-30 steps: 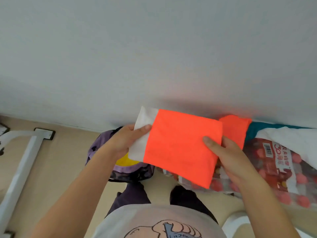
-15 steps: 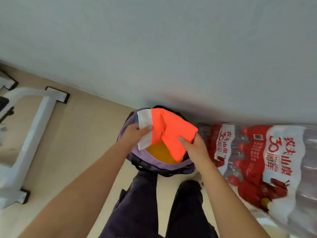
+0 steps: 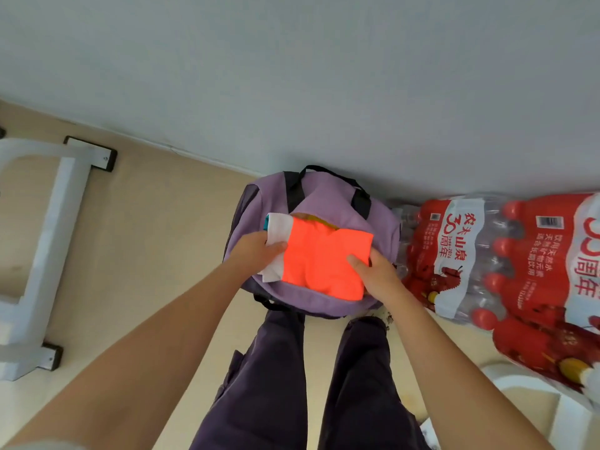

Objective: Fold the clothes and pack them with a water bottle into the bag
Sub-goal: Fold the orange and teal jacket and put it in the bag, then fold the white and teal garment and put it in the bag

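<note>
A folded bright-orange cloth garment with a white band and a sliver of teal at its left end [image 3: 319, 267] is held flat over the mouth of a round lilac fabric bag with black carry straps [image 3: 334, 199], which sits on the beige floor [image 3: 156, 222] against the pale wall. The left hand [image 3: 256, 254] pinches the white left edge, thumb on top and fingers curled beneath. The right hand [image 3: 378, 276] grips the orange right edge the same way, thumb lying on the cloth. Something yellow shows inside the bag just beyond the garment's far edge. To the right lies a red-and-white shrink-wrapped pack of water bottles [image 3: 480, 254]; at far left stands a white metal frame [image 3: 55, 222].
</note>
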`<action>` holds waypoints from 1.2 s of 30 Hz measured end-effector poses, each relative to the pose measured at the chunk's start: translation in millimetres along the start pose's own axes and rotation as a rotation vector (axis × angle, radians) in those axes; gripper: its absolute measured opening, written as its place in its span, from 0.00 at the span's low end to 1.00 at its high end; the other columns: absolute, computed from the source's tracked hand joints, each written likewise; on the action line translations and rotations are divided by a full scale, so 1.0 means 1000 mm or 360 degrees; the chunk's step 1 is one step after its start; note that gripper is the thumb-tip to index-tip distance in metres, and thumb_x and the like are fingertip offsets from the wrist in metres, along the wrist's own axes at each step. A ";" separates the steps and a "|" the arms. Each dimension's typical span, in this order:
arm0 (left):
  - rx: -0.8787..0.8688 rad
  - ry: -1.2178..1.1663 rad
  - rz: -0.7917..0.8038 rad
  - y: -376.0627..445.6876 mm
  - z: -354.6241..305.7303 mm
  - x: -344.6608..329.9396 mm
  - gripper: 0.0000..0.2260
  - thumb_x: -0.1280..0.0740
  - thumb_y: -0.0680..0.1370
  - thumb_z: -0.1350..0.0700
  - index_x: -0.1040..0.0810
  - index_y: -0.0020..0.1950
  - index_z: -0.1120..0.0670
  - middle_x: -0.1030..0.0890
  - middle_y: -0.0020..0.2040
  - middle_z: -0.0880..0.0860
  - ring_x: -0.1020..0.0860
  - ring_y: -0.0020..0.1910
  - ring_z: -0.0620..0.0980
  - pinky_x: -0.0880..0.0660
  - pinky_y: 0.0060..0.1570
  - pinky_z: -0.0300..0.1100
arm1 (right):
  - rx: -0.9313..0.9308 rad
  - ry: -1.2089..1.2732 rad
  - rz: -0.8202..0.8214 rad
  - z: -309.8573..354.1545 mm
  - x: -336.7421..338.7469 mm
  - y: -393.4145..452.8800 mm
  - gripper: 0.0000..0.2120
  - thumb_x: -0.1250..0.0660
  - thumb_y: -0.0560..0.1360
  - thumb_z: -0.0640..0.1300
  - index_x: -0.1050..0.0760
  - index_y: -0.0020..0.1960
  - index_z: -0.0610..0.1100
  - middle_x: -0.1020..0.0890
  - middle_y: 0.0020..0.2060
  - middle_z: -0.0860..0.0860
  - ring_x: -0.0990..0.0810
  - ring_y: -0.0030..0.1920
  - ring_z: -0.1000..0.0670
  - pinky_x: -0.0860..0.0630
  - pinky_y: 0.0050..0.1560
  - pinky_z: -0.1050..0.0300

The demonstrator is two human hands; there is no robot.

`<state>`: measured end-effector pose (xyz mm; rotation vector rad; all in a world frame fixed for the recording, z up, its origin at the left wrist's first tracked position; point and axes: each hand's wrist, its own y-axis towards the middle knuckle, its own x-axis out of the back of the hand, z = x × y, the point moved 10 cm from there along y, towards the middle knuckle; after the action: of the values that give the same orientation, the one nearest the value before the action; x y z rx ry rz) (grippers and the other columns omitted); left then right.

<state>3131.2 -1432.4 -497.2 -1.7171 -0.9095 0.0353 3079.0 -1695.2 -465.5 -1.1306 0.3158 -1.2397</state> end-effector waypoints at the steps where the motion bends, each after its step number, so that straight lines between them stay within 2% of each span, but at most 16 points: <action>1: 0.0022 0.0165 0.0050 -0.001 0.000 -0.001 0.19 0.39 0.79 0.41 0.22 0.59 0.53 0.22 0.45 0.50 0.24 0.47 0.52 0.30 0.49 0.44 | 0.0014 -0.0204 -0.0051 0.000 0.004 -0.002 0.24 0.38 0.80 0.57 0.31 0.70 0.43 0.22 0.63 0.45 0.23 0.61 0.42 0.29 0.55 0.50; 2: 0.0003 0.0354 0.0047 -0.004 -0.003 0.001 0.20 0.41 0.79 0.39 0.21 0.59 0.52 0.21 0.45 0.50 0.23 0.48 0.52 0.29 0.54 0.45 | 0.0014 -0.0423 -0.0102 0.001 0.009 -0.006 0.26 0.41 0.80 0.61 0.30 0.67 0.43 0.21 0.59 0.45 0.22 0.57 0.41 0.29 0.50 0.51; 4: -0.0212 0.0831 -0.0229 -0.018 -0.020 0.018 0.25 0.47 0.77 0.34 0.18 0.52 0.50 0.17 0.43 0.50 0.22 0.51 0.52 0.33 0.61 0.46 | -0.0011 -0.0730 -0.0167 0.004 0.018 -0.018 0.27 0.47 0.78 0.68 0.26 0.55 0.45 0.20 0.47 0.47 0.21 0.49 0.42 0.30 0.45 0.52; 7: -0.0527 0.1312 -0.0415 -0.057 -0.046 0.030 0.27 0.50 0.76 0.31 0.22 0.40 0.51 0.17 0.41 0.51 0.22 0.50 0.53 0.38 0.59 0.50 | 0.0068 -0.0975 -0.0064 0.012 0.015 -0.037 0.29 0.49 0.78 0.68 0.31 0.33 0.45 0.27 0.30 0.50 0.25 0.37 0.46 0.34 0.38 0.54; 9: -0.0648 0.1309 -0.0412 -0.076 -0.052 0.035 0.24 0.49 0.77 0.32 0.28 0.37 0.49 0.18 0.44 0.49 0.23 0.52 0.53 0.38 0.56 0.49 | 0.0261 -0.1191 -0.0051 0.023 0.010 -0.053 0.30 0.48 0.79 0.66 0.33 0.29 0.45 0.27 0.27 0.50 0.27 0.34 0.48 0.33 0.44 0.53; 11: -0.0761 0.1279 -0.0400 -0.094 -0.056 0.036 0.23 0.47 0.78 0.34 0.25 0.35 0.48 0.19 0.45 0.47 0.24 0.52 0.52 0.38 0.55 0.47 | 0.0405 -0.1365 -0.0084 0.027 0.008 -0.070 0.29 0.49 0.79 0.66 0.34 0.28 0.47 0.27 0.27 0.51 0.28 0.34 0.50 0.37 0.55 0.50; 14: -0.0963 0.1189 -0.0445 -0.115 -0.063 0.036 0.25 0.44 0.77 0.35 0.22 0.31 0.50 0.17 0.41 0.50 0.24 0.47 0.52 0.35 0.54 0.46 | 0.0541 -0.1432 -0.0124 0.026 0.009 -0.081 0.30 0.49 0.80 0.64 0.32 0.27 0.46 0.29 0.24 0.51 0.29 0.31 0.52 0.36 0.57 0.49; 17: -0.0889 0.1313 -0.0278 -0.104 -0.059 0.029 0.31 0.54 0.76 0.32 0.24 0.32 0.51 0.24 0.33 0.49 0.27 0.39 0.51 0.36 0.52 0.44 | 0.0597 -0.1437 -0.0112 0.023 0.014 -0.073 0.30 0.49 0.80 0.64 0.35 0.26 0.48 0.30 0.24 0.52 0.31 0.31 0.54 0.35 0.58 0.49; 19: -0.0765 0.1572 -0.0220 -0.086 -0.052 0.027 0.32 0.59 0.77 0.34 0.21 0.45 0.51 0.20 0.43 0.50 0.25 0.46 0.52 0.39 0.52 0.45 | 0.0538 -0.1582 -0.0087 0.018 0.020 -0.062 0.29 0.53 0.80 0.65 0.30 0.30 0.49 0.24 0.30 0.54 0.25 0.38 0.52 0.35 0.58 0.48; 21: -0.0561 0.1719 -0.0265 -0.072 -0.044 0.036 0.32 0.59 0.78 0.34 0.23 0.59 0.51 0.19 0.53 0.50 0.25 0.54 0.53 0.38 0.54 0.47 | 0.0398 -0.1715 -0.0110 0.011 0.030 -0.049 0.31 0.56 0.79 0.67 0.22 0.49 0.46 0.19 0.51 0.49 0.24 0.56 0.48 0.36 0.59 0.46; 23: -0.0376 0.1634 -0.0363 -0.065 -0.043 0.047 0.33 0.56 0.78 0.32 0.28 0.65 0.55 0.20 0.58 0.53 0.25 0.57 0.54 0.36 0.57 0.48 | 0.0295 -0.1682 -0.0156 0.009 0.039 -0.038 0.35 0.55 0.79 0.68 0.34 0.72 0.43 0.30 0.71 0.46 0.32 0.70 0.46 0.36 0.64 0.44; 24: -0.0328 0.1541 -0.0409 -0.063 -0.046 0.050 0.35 0.55 0.78 0.31 0.31 0.67 0.57 0.21 0.60 0.55 0.25 0.58 0.56 0.35 0.57 0.50 | 0.0309 -0.1622 -0.0209 0.013 0.043 -0.035 0.37 0.55 0.79 0.68 0.42 0.77 0.43 0.35 0.75 0.46 0.34 0.72 0.45 0.35 0.64 0.44; 26: -0.0331 0.1322 -0.0531 -0.064 -0.058 0.054 0.36 0.52 0.78 0.32 0.38 0.72 0.61 0.23 0.62 0.58 0.24 0.58 0.57 0.35 0.57 0.52 | 0.0398 -0.1522 -0.0384 0.030 0.049 -0.037 0.39 0.52 0.79 0.67 0.50 0.79 0.42 0.38 0.76 0.44 0.31 0.71 0.43 0.31 0.61 0.44; 30: -0.0384 0.1172 -0.0627 -0.078 -0.068 0.055 0.37 0.51 0.79 0.33 0.46 0.77 0.61 0.27 0.66 0.59 0.22 0.55 0.58 0.35 0.56 0.53 | 0.0455 -0.1411 -0.0541 0.047 0.060 -0.057 0.37 0.47 0.79 0.64 0.50 0.79 0.43 0.37 0.76 0.44 0.27 0.67 0.42 0.28 0.57 0.45; 34: -0.0353 0.1300 -0.0387 -0.103 -0.062 0.056 0.31 0.59 0.78 0.38 0.35 0.72 0.53 0.26 0.63 0.56 0.24 0.57 0.56 0.37 0.60 0.54 | 0.0292 -0.1438 -0.0285 0.039 0.060 -0.081 0.28 0.48 0.81 0.61 0.37 0.74 0.45 0.24 0.66 0.44 0.23 0.62 0.42 0.34 0.63 0.42; 36: -0.0361 0.1166 -0.0318 -0.126 -0.066 0.059 0.23 0.54 0.81 0.41 0.28 0.62 0.53 0.22 0.58 0.54 0.23 0.55 0.56 0.35 0.59 0.51 | 0.0227 -0.1275 -0.0095 0.038 0.062 -0.102 0.21 0.47 0.82 0.59 0.27 0.64 0.45 0.18 0.56 0.44 0.21 0.57 0.42 0.32 0.58 0.47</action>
<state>3134.2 -1443.6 -343.4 -1.6441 -0.5331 -0.8047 3070.1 -1719.4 -342.7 -1.4159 -0.4059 -0.7567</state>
